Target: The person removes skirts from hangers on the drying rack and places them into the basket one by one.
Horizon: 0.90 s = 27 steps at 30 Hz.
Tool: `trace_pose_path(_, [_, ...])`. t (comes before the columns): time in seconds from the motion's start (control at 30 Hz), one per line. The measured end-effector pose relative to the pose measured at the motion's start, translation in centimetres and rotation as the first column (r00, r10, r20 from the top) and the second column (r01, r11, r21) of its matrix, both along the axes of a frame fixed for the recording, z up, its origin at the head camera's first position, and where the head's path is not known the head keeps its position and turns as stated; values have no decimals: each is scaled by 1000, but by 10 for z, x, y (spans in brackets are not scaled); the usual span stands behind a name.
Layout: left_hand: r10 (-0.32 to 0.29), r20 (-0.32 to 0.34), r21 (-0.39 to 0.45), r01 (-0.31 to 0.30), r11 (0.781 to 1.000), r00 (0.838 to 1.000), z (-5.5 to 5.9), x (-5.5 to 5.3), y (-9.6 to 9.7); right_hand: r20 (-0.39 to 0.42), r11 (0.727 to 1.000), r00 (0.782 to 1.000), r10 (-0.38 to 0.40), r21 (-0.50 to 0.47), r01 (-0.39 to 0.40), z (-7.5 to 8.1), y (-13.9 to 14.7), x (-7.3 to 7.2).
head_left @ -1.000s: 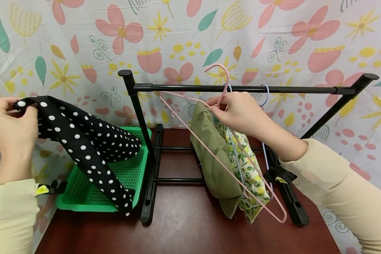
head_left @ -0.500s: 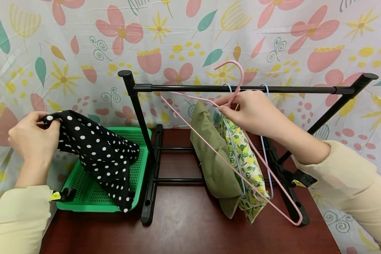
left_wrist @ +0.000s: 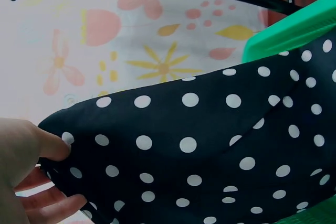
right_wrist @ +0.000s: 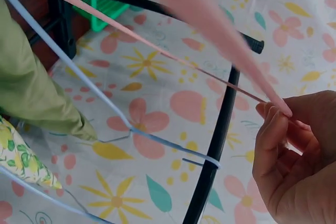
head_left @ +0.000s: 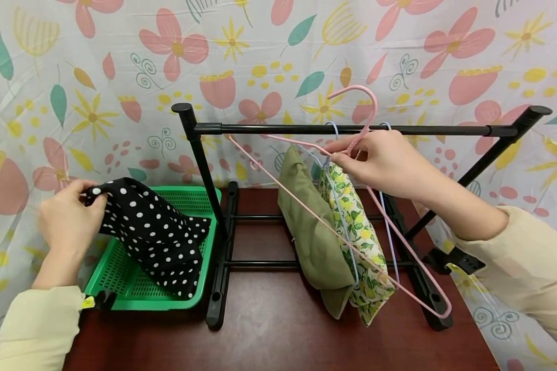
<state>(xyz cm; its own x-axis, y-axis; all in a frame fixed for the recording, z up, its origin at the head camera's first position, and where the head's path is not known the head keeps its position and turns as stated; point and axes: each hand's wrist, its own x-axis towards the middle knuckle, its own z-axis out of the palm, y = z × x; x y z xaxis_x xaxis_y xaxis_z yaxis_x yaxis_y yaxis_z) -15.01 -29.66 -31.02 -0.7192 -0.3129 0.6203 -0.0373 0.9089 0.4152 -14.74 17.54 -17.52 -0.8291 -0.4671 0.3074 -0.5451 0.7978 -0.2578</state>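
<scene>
My left hand [head_left: 71,216] pinches one end of a black cloth with white polka dots [head_left: 155,237]. The cloth slopes down from the fingers into a green plastic basket [head_left: 120,301]. In the left wrist view the thumb lies on top of the cloth [left_wrist: 173,145] and the fingers are beneath it. My right hand [head_left: 385,162] pinches a pink hanger [head_left: 301,203] at the neck, just below its hook. That hanger bears no cloth and overlaps the rack's bar in the head view. Its hook rises above the bar.
A black clothes rack [head_left: 278,129] stands on the dark red table [head_left: 278,330]. An olive green garment [head_left: 306,232] and a lemon-print garment [head_left: 359,237] hang there on blue hangers [head_left: 338,198]. Behind everything runs a floral curtain [head_left: 269,56].
My left hand has moved right and down, and the polka-dot cloth has sunk further into the basket. My right hand has carried the pink hanger to the right.
</scene>
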Motion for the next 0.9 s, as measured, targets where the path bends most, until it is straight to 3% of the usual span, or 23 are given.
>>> trace_pose_path(0.37, [-82, 88, -61, 87, 994, 993, -26, 6, 11, -61, 1000, 998, 18, 4, -18, -2, 14, 0])
trace_pose_path(0.53, [-108, 154, -54, 118, 992, 982, -37, 9, 12, -89, 997, 993, 72, 10, -71, -3, 21, -2])
trace_pose_path(0.7, [-134, 245, -74, 156, 985, 960, -47, 12, 12, -72, 997, 994, 77, 9, -77, -3, 30, 0])
trace_pose_path(0.9, [-214, 322, -47, 241, 969, 922, -61, 9, 11, -70, 995, 993, 96, -16, -97, 0, 41, 2])
